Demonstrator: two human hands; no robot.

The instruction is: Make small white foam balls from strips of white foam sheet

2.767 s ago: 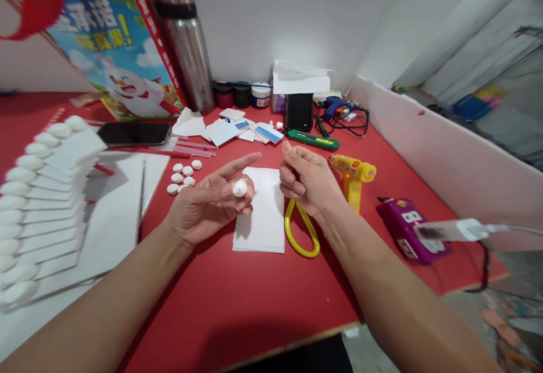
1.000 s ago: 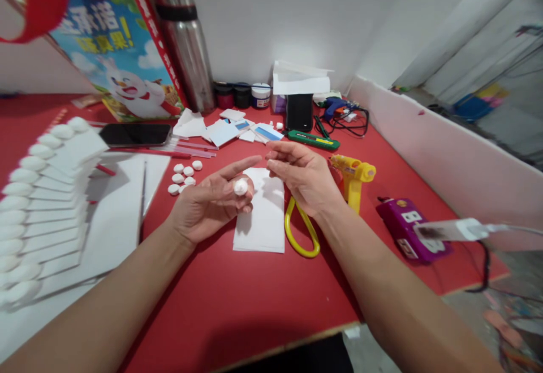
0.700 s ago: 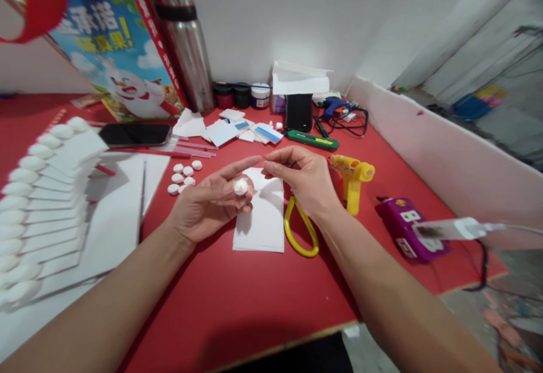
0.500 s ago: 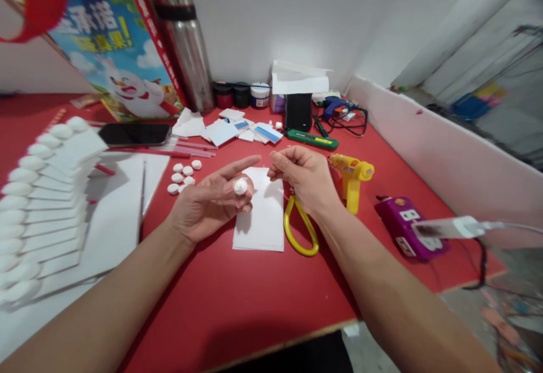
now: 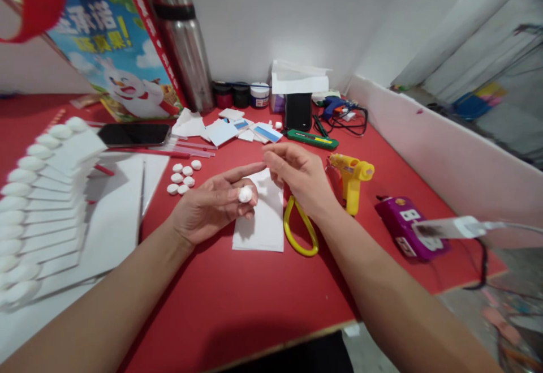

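My left hand is turned palm up, with a small white clay-like ball gripped between thumb and fingers. Its index finger stretches out toward my right hand. The right fingertips are pinched together close to that index fingertip; whatever may be between them is too small or hidden to tell. Below both hands lies a stack of white paper. A yellow ring-shaped handle rests beside it, partly under my right wrist. Several white round pieces sit to the left of my left hand.
At left, white cards with rounded white pieces stand in a row near a phone. A yellow glue gun, purple box and green cutter lie right. Behind are card scraps, paint jars and a steel flask.
My right hand has shifted slightly left, so its fingertips meet the left index fingertip. My left hand, with the white ball, has moved slightly right and down.
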